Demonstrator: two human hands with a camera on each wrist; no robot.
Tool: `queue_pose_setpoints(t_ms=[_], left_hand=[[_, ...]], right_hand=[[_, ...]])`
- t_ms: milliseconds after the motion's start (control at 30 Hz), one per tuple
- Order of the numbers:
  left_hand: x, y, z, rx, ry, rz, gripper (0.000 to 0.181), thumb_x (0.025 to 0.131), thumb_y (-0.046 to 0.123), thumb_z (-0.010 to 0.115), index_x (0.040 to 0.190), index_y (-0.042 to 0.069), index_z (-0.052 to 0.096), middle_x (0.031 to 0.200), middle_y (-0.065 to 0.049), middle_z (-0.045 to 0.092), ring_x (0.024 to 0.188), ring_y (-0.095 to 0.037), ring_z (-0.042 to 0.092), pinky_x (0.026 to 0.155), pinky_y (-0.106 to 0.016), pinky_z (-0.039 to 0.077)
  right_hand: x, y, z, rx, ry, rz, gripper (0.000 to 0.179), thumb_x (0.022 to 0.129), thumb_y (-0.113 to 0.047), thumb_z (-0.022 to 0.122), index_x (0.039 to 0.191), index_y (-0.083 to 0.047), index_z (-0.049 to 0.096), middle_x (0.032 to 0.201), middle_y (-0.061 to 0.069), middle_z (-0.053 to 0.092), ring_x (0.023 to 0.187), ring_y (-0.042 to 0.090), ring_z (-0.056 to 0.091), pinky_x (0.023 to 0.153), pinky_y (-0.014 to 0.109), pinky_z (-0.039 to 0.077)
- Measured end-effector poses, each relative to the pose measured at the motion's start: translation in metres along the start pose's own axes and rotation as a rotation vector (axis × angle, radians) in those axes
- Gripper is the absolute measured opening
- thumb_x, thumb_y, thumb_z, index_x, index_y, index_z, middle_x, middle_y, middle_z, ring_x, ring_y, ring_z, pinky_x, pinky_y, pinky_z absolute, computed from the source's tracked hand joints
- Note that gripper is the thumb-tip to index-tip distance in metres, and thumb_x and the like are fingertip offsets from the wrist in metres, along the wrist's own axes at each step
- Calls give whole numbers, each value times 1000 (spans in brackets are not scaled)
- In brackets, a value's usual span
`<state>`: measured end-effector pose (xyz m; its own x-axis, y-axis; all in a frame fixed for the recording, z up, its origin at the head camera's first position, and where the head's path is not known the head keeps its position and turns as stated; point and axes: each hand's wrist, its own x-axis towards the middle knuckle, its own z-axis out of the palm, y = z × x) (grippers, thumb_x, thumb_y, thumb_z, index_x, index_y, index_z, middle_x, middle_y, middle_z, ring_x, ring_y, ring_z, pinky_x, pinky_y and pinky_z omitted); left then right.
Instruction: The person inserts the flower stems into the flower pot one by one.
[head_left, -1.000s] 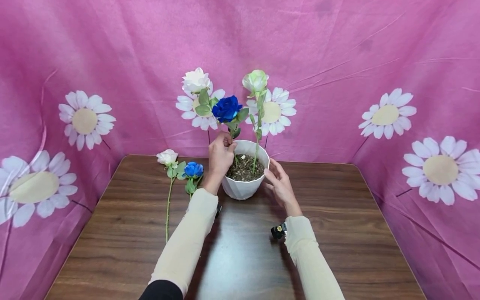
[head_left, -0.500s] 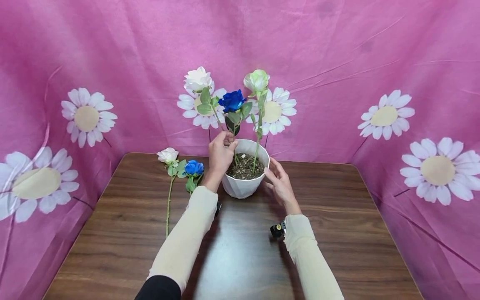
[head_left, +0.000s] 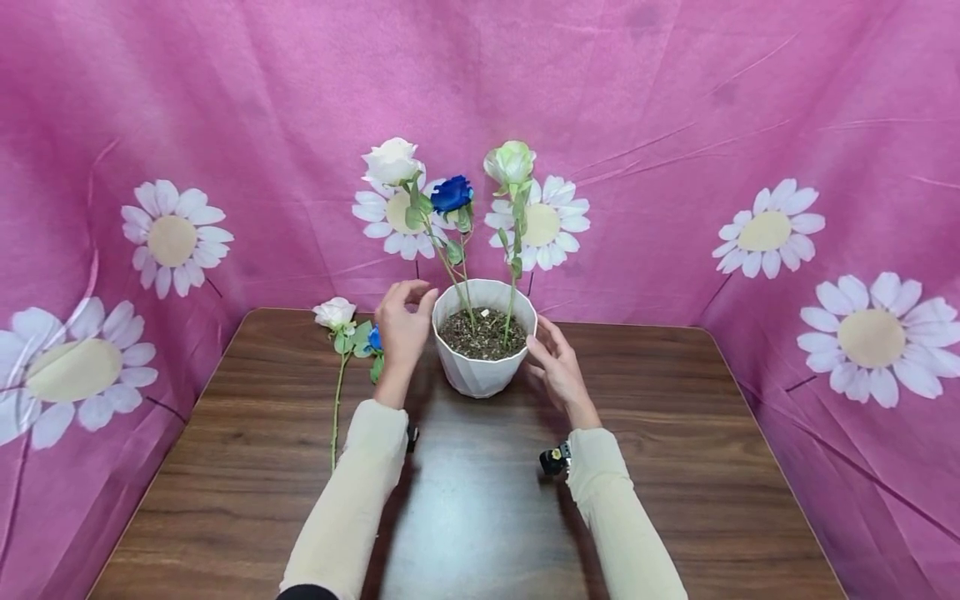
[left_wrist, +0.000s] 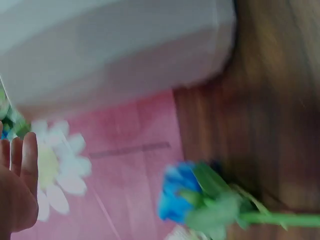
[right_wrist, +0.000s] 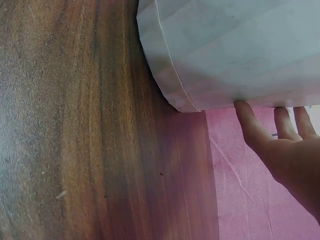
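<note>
A white faceted flowerpot [head_left: 480,379] filled with soil [head_left: 483,337] stands on the table. Three roses rise from it: a white rose [head_left: 392,161], a dark blue rose [head_left: 452,193] and a pale green-white rose [head_left: 511,162]. My left hand [head_left: 405,321] is just left of the pot, holding nothing, its fingers loosely bent in the head view. On the pot's other side, the fingertips of my right hand [head_left: 558,367] rest against the wall, as the right wrist view confirms with the fingers [right_wrist: 250,125] extended.
Left of my left arm, a white rose [head_left: 334,312] and a blue rose [left_wrist: 177,195] lie on the wooden table [head_left: 645,500]; my left hand and sleeve partly hide the blue one. A pink cloth [head_left: 637,75] printed with daisies hangs around the table's back and sides.
My left hand has let go of the dark blue rose's stem and moved left, away from the soil. That rose now stands by itself, its bloom turned. The right hand stays at the pot.
</note>
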<state>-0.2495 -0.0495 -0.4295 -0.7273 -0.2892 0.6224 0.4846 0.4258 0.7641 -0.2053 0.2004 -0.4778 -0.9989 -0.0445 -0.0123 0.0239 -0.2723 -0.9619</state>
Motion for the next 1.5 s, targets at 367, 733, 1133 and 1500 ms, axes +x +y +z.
queue_pose_setpoints(t_ms=[367,733,1133,1500], left_hand=[[-6,-39,-68,65,-84,-410,24,89,9,78,108,-3,72,97,-20,73,76,-7,62,68,-13,46],[-38,-75,-128,203,-232,-711,34,93,14,73,121,-4,66,117,-24,69,102,-29,65,87,-31,49],[-49,-84,-136,576,-529,-761,47,90,17,68,134,5,60,124,-23,65,116,-48,56,90,-60,47],[-46,-99,-133,501,-577,-787,25,91,13,71,111,-1,67,104,-23,67,83,-33,68,76,-45,57]], right_hand=[[-1,-4,2,1,1,3,57,105,-5,50,158,-5,28,161,20,29,144,37,33,111,70,31],[-2,-1,2,-8,1,11,57,105,-6,50,158,-5,28,160,21,29,143,39,33,111,71,30],[-4,0,1,2,13,4,57,105,-6,51,158,-5,29,161,20,29,145,36,30,111,71,30],[-2,-1,3,2,12,-4,56,105,-6,51,157,-5,30,162,19,27,146,36,29,112,71,28]])
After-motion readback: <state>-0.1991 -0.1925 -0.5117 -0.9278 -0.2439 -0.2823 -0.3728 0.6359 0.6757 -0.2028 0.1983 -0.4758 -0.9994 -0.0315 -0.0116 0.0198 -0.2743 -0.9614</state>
